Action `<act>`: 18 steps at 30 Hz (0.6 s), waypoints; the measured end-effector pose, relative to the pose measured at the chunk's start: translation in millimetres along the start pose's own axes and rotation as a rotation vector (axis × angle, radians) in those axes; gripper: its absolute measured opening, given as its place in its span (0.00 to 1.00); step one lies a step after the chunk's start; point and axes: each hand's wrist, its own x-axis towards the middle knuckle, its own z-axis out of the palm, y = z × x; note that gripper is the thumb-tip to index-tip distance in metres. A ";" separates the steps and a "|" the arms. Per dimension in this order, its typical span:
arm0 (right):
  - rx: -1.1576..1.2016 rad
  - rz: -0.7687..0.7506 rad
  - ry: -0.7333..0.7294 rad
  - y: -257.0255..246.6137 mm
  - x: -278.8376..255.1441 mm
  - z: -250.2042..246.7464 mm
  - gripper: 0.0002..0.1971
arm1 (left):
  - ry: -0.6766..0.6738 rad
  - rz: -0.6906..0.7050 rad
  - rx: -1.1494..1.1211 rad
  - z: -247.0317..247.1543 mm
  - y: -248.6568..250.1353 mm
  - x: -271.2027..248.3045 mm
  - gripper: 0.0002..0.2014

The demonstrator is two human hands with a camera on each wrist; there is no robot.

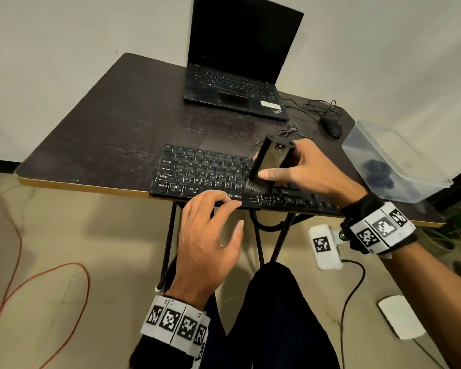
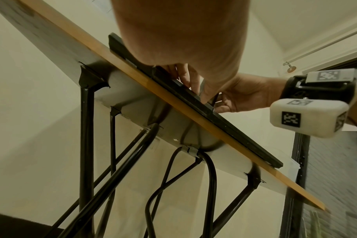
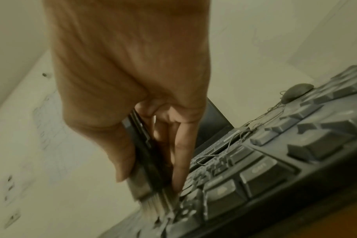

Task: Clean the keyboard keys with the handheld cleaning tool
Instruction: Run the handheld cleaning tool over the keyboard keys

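Note:
A black keyboard (image 1: 202,171) lies along the near edge of the dark table (image 1: 112,123). My right hand (image 1: 301,166) grips a black handheld brush tool (image 1: 269,161), thumb on its front face and fingers behind. The tool's bristles (image 1: 256,185) touch the keys near the middle of the bottom letter row. In the right wrist view the bristles (image 3: 157,204) press between the keys (image 3: 261,173). My left hand (image 1: 210,230) rests with its fingertips on the keyboard's front edge by the space bar, holding nothing. In the left wrist view the keyboard edge (image 2: 194,99) shows from below.
An open black laptop (image 1: 240,65) stands at the back of the table. A black mouse (image 1: 332,125) with a tangled cable lies to its right. A clear plastic box (image 1: 394,161) holding dark items sits at the right edge. Orange cable (image 1: 51,275) runs on the floor.

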 end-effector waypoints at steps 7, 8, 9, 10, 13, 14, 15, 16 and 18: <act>0.018 -0.021 -0.007 -3.5 2.7 5.2 0.14 | 0.004 -0.004 0.003 -0.1 0.0 0.0 0.16; 0.024 -0.014 0.012 -2.6 4.3 4.9 0.15 | 0.006 -0.005 0.000 0.0 -0.4 0.1 0.16; 0.033 -0.005 0.037 -1.5 5.5 4.6 0.16 | 0.009 -0.004 -0.005 0.0 -0.9 0.0 0.16; 0.040 0.001 0.055 -0.8 6.6 4.9 0.16 | 0.008 -0.004 -0.011 -0.1 -1.1 -0.4 0.16; 0.063 -0.015 -0.017 -4.9 5.3 7.5 0.14 | 0.002 -0.003 -0.012 -0.5 -0.4 0.2 0.15; 0.059 -0.014 -0.032 -5.5 5.6 7.9 0.14 | 0.002 -0.006 -0.010 -0.3 -0.2 0.3 0.15; 0.048 -0.006 -0.015 -5.8 6.9 7.9 0.14 | 0.003 -0.010 -0.010 -0.2 -0.2 0.3 0.15; 0.042 0.003 0.017 -5.3 8.1 7.8 0.15 | 0.002 -0.012 -0.012 0.0 0.0 0.4 0.15; 0.046 0.004 0.041 -6.9 9.9 9.6 0.15 | -0.002 -0.016 -0.014 -0.4 -0.2 0.1 0.15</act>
